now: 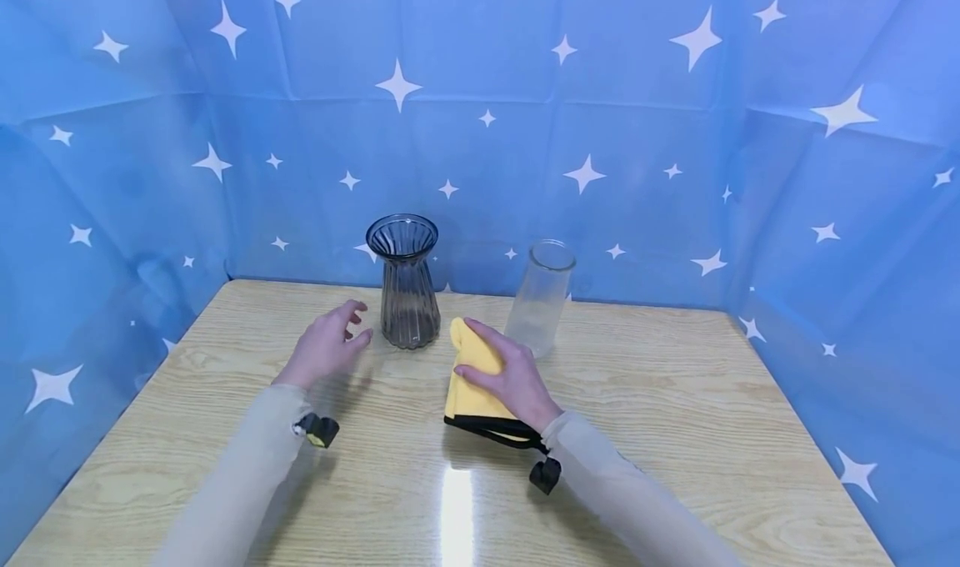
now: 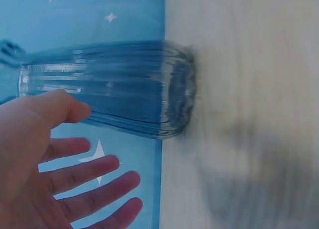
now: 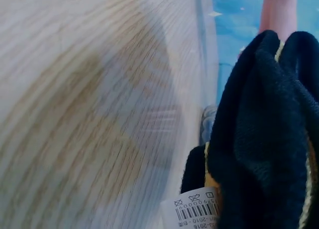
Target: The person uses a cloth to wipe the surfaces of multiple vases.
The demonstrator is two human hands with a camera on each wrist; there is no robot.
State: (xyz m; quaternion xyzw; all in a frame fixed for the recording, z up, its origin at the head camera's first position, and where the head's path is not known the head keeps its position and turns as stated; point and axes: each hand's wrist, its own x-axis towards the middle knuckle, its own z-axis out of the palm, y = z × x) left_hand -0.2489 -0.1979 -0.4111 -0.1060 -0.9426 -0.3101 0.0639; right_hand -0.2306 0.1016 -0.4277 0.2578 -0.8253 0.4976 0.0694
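A dark ribbed glass vase [image 1: 409, 300] with a flared rim stands upright towards the back of the table. Just left of it is my left hand [image 1: 324, 348], fingers spread and holding nothing; in the left wrist view that hand [image 2: 75, 174] is beside the vase [image 2: 124, 89]. My right hand [image 1: 516, 379] grips a folded yellow cloth [image 1: 474, 383] with black edging, thumb and fingers round it, above the table. The right wrist view shows the cloth's dark side [image 3: 264, 139] and a white label [image 3: 192, 209], with most of the hand hidden.
A clear glass vase [image 1: 538, 304] stands behind the right hand, partly covered by it. The wooden table [image 1: 675, 434] ends at a blue curtain [image 1: 480, 150] with white stars, at the back and both sides.
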